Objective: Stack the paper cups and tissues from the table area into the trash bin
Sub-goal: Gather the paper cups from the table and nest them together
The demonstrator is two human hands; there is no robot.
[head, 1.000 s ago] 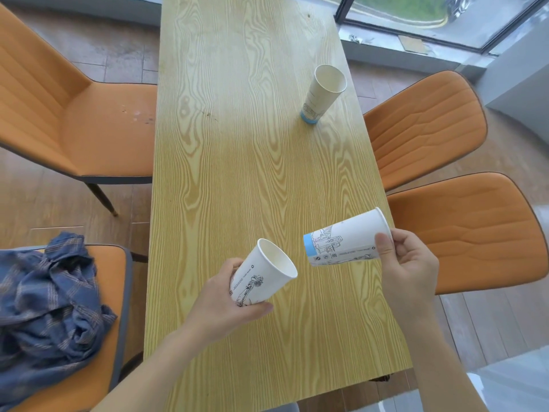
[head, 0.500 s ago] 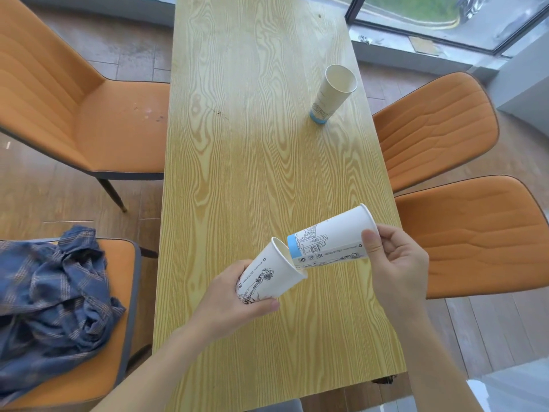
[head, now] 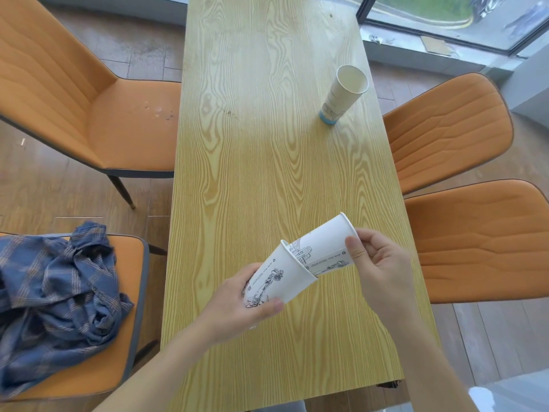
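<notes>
Blue plaid cloth (head: 50, 295) lies crumpled on the orange chair (head: 118, 346) at 9 o'clock. Left hand (head: 237, 304) is wrapped around the base of the outer paper cup (head: 279, 278), thumb pressed on its lower wall, mouth tilted toward 2 o'clock. The inner paper cup (head: 323, 245) sits base-first partway inside it (rim still well out). Right hand (head: 377, 269) pinches that rim between thumb and fingers. A third cup (head: 344, 93) stands alone on the wooden table (head: 267, 144) at 1 o'clock.
</notes>
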